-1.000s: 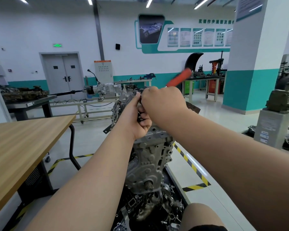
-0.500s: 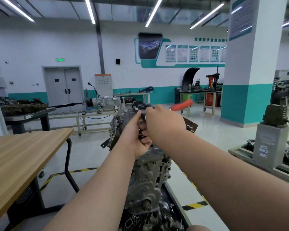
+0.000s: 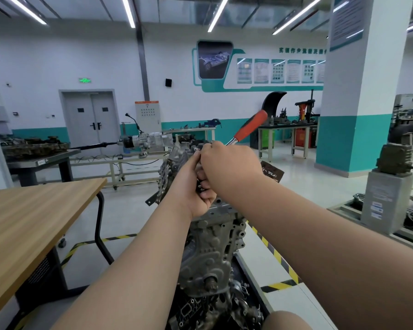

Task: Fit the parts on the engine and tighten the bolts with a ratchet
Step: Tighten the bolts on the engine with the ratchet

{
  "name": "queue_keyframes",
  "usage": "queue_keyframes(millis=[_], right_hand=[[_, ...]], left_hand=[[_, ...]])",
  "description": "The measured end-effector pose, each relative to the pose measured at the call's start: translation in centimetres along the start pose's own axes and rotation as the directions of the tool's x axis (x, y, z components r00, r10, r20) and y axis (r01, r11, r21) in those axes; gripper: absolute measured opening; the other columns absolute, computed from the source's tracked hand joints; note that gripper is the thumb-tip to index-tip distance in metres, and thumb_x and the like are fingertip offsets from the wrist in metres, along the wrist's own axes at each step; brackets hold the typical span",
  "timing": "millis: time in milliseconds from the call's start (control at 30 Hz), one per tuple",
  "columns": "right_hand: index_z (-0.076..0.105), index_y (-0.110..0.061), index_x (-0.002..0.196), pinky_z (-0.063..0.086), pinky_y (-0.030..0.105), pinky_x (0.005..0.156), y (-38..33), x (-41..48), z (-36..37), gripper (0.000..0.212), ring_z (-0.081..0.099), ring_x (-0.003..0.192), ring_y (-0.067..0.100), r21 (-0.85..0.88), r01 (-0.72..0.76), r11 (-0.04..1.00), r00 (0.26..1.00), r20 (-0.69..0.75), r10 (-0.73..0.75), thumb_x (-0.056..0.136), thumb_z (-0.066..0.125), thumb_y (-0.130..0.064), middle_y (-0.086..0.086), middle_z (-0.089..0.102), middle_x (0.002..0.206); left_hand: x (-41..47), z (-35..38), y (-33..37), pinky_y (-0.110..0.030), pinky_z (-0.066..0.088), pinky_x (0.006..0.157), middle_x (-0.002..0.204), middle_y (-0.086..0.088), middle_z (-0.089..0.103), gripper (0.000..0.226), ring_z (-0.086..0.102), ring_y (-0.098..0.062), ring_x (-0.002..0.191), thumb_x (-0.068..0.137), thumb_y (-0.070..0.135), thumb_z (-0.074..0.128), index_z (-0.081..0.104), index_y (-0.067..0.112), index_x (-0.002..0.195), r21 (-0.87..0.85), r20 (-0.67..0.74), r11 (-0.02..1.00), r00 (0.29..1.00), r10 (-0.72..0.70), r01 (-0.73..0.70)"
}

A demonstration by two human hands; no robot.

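Here: engine (image 3: 210, 246) upright at centre, both hands at its top; left hand (image 3: 196, 186) fingers (image 3: 206, 198) curled round dark part (image 3: 201, 181); right hand (image 3: 229, 165) clamped on ratchet (image 3: 249, 126) near head, red handle free. Risk: hidden socket seats crooked, slips off bolt; dark part shifts; close knuckles get struck.

A wooden surface (image 3: 34, 210) stands at left, a grey double door (image 3: 91, 120) beyond; a white-and-teal pillar (image 3: 358, 115) rises right, yellow-black tape (image 3: 279, 285) on the floor.
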State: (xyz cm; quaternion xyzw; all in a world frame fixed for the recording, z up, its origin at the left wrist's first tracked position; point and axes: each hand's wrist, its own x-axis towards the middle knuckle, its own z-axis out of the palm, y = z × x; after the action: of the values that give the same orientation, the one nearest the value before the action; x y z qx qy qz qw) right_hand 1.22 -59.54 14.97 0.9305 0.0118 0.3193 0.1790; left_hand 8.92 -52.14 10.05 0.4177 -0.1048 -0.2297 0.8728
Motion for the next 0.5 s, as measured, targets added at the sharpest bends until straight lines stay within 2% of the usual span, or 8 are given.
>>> queue_keyframes(millis=[67,167,233,300,367,400,433,500], right_hand=[[0.051,-0.004,0.118,0.023,0.032,0.046,0.1,0.0,0.1,0.023,0.051,0.071,0.027,0.018,-0.008,1.0,1.0,-0.001,0.008,0.096,0.047,-0.011,0.006,0.059,0.096],[0.049,-0.005,0.116,0.021,0.029,0.043,0.2,0.0,0.3,0.024,0.042,0.062,0.022,0.099,-0.067,0.993,0.998,0.015,0.066,0.095,0.051,-0.015,0.002,0.044,0.072],[0.041,-0.009,0.123,0.031,0.029,0.048,0.2,-0.3,0.7,0.032,0.051,0.068,0.023,0.245,-0.126,0.961,0.992,0.037,0.121,0.096,0.053,-0.021,0.005,0.054,0.099],[0.034,-0.016,0.134,0.041,0.033,0.061,-0.2,-1.3,1.5,0.049,0.055,0.085,0.019,0.475,-0.158,0.866,0.982,-0.017,0.189,0.094,0.057,-0.031,0.002,0.037,0.138],[0.039,-0.024,0.127,0.042,0.029,0.064,-0.9,-2.9,2.3,0.047,0.05,0.085,0.009,0.695,-0.184,0.695,0.92,-0.126,0.371,0.089,0.061,-0.041,-0.005,0.034,0.135],[0.044,-0.026,0.118,0.041,0.027,0.06,-1.2,-3.5,2.5,0.04,0.052,0.079,0.005,0.795,-0.233,0.56,0.88,-0.073,0.469,0.087,0.06,-0.047,-0.008,0.043,0.124],[0.047,-0.026,0.111,0.04,0.025,0.057,-1.4,-3.8,2.8,0.038,0.055,0.074,0.002,0.871,-0.318,0.374,0.848,0.086,0.522,0.086,0.058,-0.053,-0.01,0.053,0.11],[0.051,-0.018,0.115,0.047,0.03,0.059,-1.6,-3.3,3.2,0.055,0.064,0.078,0.009,0.875,-0.483,0.031,0.801,0.427,0.421,0.086,0.048,-0.065,-0.005,0.066,0.096]], left_hand=[[-0.2,-0.3,0.1,-0.017,0.015,0.031,0.047,0.011,0.036,0.053,0.026,-0.004,0.036,0.095,0.044,0.056,0.051,0.021,0.047,-0.025,0.02,1.0,1.0,-0.011,0.012],[-0.2,-0.4,0.0,-0.016,0.016,0.029,0.044,0.01,0.039,0.056,0.027,-0.004,0.034,0.096,0.043,0.053,0.049,0.022,0.044,-0.034,0.044,0.999,0.999,-0.019,0.021],[0.0,-0.2,0.0,-0.015,0.018,0.031,0.044,0.011,0.041,0.052,0.03,-0.003,0.035,0.096,0.042,0.053,0.053,0.021,0.048,-0.032,0.033,0.999,0.999,-0.009,0.01],[0.4,0.0,0.2,-0.014,0.03,0.05,0.055,0.009,0.05,0.043,0.045,-0.004,0.05,0.095,0.043,0.053,0.065,0.019,0.061,-0.034,0.01,0.999,1.0,-0.002,0.002],[0.7,0.2,0.3,-0.022,0.031,0.072,0.075,0.005,0.053,0.03,0.048,-0.009,0.078,0.094,0.044,0.054,0.066,0.017,0.088,-0.035,-0.027,0.999,1.0,0.0,-0.001],[0.8,0.2,0.3,-0.025,0.029,0.071,0.078,0.005,0.05,0.029,0.044,-0.011,0.078,0.093,0.044,0.055,0.064,0.017,0.09,-0.035,-0.048,0.999,0.999,0.006,-0.007],[0.9,0.2,0.3,-0.025,0.027,0.066,0.076,0.004,0.047,0.03,0.04,-0.011,0.072,0.093,0.043,0.056,0.062,0.016,0.083,-0.031,-0.059,0.999,0.998,0.009,-0.011],[0.9,0.1,0.2,-0.021,0.023,0.055,0.064,0.005,0.043,0.041,0.036,-0.008,0.058,0.094,0.042,0.054,0.058,0.016,0.063,-0.012,-0.043,1.0,0.999,0.01,-0.011]])
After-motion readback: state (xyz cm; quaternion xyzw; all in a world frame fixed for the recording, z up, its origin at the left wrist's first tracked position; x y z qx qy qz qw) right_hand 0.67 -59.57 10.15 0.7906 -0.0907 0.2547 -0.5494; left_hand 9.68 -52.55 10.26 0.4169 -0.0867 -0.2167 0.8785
